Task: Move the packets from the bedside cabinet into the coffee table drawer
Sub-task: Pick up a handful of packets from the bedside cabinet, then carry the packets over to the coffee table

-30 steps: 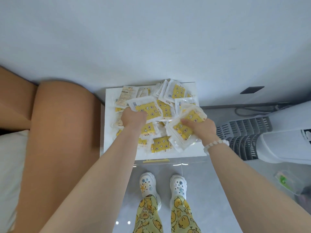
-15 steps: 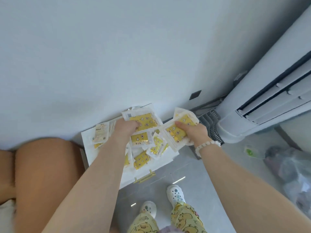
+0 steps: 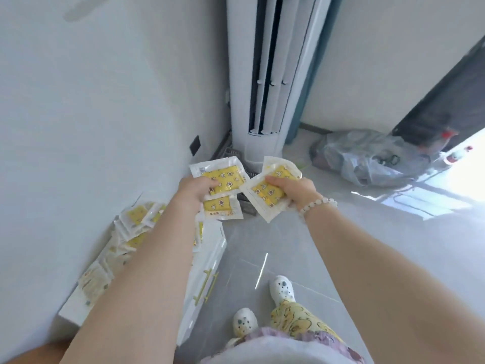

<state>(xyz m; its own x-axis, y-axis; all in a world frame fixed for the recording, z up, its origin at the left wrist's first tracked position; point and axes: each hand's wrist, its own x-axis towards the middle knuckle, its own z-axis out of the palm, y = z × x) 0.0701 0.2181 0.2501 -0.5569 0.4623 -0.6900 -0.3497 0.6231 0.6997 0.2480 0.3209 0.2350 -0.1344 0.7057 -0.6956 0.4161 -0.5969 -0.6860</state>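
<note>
The left hand [image 3: 195, 189] gripped a small stack of packets [image 3: 225, 177], thumb on top, and the right hand [image 3: 296, 191] clutched a second bunch [image 3: 265, 195], both out over the floor, probably so one trip carried more. Other packets lay on the bedside cabinet [image 3: 207, 261] at near left, partly hidden by the forearm. How many each hand held was unclear, and the coffee table drawer was out of view

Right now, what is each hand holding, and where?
Left hand grips yellow packets at their left edge; right hand grips a second bundle at its right edge.
</note>
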